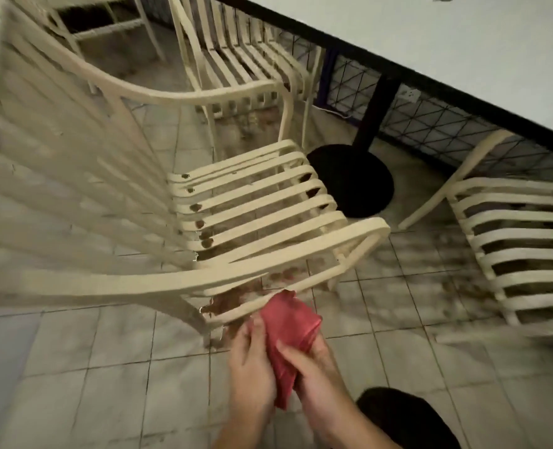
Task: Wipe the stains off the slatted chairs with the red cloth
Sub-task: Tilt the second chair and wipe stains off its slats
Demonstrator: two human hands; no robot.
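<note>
A cream slatted chair [259, 202] stands in front of me, its seat slats spotted with brown stains along both ends. More brown staining shows under its near armrest [236, 306]. The red cloth [288, 325] is bunched between both hands just below that armrest, its top edge touching the rail. My left hand [252, 361] grips the cloth's left side with the thumb on top. My right hand [317, 367] grips its right side from below.
A second slatted chair [521, 254] stands at the right and a third [246, 56] behind. A pale table [463, 50] on a black pedestal with a round base [356, 179] sits beyond the seat. The floor is dirty tile [106, 367]. A dark knee [404, 416] shows at the bottom.
</note>
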